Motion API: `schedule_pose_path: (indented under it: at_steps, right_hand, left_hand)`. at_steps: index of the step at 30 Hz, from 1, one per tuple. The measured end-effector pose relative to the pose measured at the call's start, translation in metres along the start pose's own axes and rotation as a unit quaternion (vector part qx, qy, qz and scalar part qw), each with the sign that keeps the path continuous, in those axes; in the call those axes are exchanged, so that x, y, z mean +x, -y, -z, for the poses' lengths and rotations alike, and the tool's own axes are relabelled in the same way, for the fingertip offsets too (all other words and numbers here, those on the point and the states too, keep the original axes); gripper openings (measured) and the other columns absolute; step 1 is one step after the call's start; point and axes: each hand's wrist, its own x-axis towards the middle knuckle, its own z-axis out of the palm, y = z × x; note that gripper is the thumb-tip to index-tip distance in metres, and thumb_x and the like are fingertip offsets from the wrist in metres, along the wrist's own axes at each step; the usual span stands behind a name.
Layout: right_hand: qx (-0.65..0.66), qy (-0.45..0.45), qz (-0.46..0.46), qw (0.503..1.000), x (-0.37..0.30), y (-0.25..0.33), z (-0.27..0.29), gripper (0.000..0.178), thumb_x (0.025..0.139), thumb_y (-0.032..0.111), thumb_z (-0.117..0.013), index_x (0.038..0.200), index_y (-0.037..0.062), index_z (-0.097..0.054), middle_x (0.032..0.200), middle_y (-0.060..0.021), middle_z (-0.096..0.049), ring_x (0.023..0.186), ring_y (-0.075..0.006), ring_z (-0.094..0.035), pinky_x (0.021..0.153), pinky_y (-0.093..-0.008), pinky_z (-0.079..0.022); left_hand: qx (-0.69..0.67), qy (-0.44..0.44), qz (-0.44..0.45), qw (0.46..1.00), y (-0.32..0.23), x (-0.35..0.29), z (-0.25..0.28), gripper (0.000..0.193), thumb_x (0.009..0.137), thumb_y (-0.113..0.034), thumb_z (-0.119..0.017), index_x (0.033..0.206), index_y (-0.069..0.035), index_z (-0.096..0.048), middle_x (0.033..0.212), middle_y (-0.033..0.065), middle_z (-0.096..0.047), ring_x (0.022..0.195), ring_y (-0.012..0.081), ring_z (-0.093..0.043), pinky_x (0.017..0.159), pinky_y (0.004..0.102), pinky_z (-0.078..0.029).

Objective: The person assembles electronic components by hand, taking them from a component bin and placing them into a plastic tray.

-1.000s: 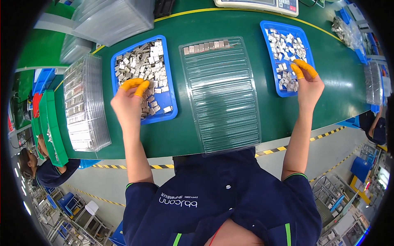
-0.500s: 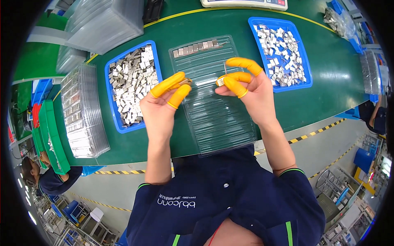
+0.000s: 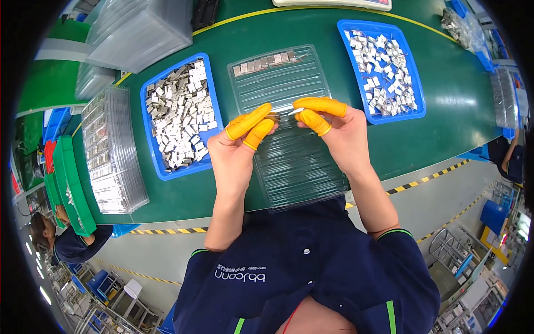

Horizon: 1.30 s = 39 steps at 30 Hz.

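Yellow finger cots cover the fingertips of both hands, which almost meet over a clear ribbed plastic tray (image 3: pixel 303 181). My left hand (image 3: pixel 233 158) is closed in a pinch on a small metal piece (image 3: pixel 273 117), mostly hidden by the fingers. Facing it, my right hand (image 3: pixel 347 136) pinches a small white piece (image 3: pixel 296 111), its near end covered by the fingertips. A narrow gap shows between the two pieces. Along the tray's far end lies a row of metal pieces (image 3: pixel 264 63), with thin wires at its right end.
To the left, a blue bin (image 3: pixel 149 133) holds many flat metal pieces; another blue bin (image 3: pixel 420 103) at right holds white pieces with wires. Stacked clear trays (image 3: pixel 114 161) stand further left, near a green bin (image 3: pixel 75 183) and a co-worker (image 3: pixel 78 245). A white device (image 3: pixel 334 3) sits at the back.
Both hands have come together over the tray, the left moving right and slightly nearer. My right fingers have closed in, and the white piece now points toward the metal piece.
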Motion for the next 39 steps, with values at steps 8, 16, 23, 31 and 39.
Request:
schedule_pose_path:
  at_steps: [8,16,23,31,39]
  right_hand:
    - [-0.343,0.010,0.173,0.923,0.001,0.004,0.004,0.016,0.066,0.005,-0.074,0.082,0.0043,-0.070,0.078,-0.0026,-0.061,0.084,-0.0148,-0.052,0.076,-0.0263,-0.041]
    - [-0.356,0.083,0.155,0.918,0.000,0.022,0.006,0.015,0.066,0.006,-0.074,0.079,0.0032,-0.068,0.080,-0.0039,-0.061,0.081,-0.0158,-0.055,0.075,-0.0285,-0.043]
    - [-0.098,0.147,-0.086,0.981,-0.002,0.018,0.007,0.014,0.066,-0.004,-0.070,0.079,-0.0036,-0.064,0.082,-0.0064,-0.060,0.079,-0.0142,-0.056,0.072,-0.0259,-0.045]
    - [-0.244,0.039,0.102,0.963,-0.003,0.013,0.001,0.011,0.071,0.007,-0.071,0.081,0.0049,-0.068,0.083,-0.0039,-0.063,0.080,-0.0155,-0.058,0.076,-0.0277,-0.045]
    - [-0.420,0.012,0.361,0.832,0.000,0.009,-0.001,0.018,0.063,0.014,-0.074,0.079,0.0099,-0.068,0.084,0.0005,-0.063,0.086,-0.0224,-0.056,0.091,-0.0406,-0.037]
  left_hand:
    - [0.024,0.009,-0.005,1.000,0.000,-0.003,0.004,0.023,0.077,0.004,-0.064,0.100,0.002,-0.065,0.097,0.0130,-0.064,0.086,0.0181,-0.062,0.080,0.0274,-0.050]
    - [0.062,0.062,-0.013,0.996,-0.006,-0.011,0.000,0.024,0.073,0.005,-0.067,0.097,0.002,-0.066,0.095,0.0123,-0.065,0.085,0.0174,-0.063,0.078,0.0265,-0.050]
    - [-0.068,0.130,0.079,0.986,-0.005,-0.010,0.004,0.023,0.074,0.005,-0.067,0.096,0.006,-0.064,0.092,0.0141,-0.065,0.079,0.0203,-0.064,0.073,0.0299,-0.054]
    - [-0.069,0.049,0.076,0.994,0.002,-0.009,-0.012,0.025,0.081,-0.002,-0.062,0.104,0.006,-0.060,0.094,0.0159,-0.064,0.080,0.0209,-0.064,0.073,0.0307,-0.054]
    - [-0.165,-0.002,0.088,0.982,0.009,-0.011,-0.015,0.029,0.082,-0.009,-0.063,0.107,0.005,-0.058,0.098,0.0138,-0.063,0.085,0.0197,-0.064,0.076,0.0294,-0.053]
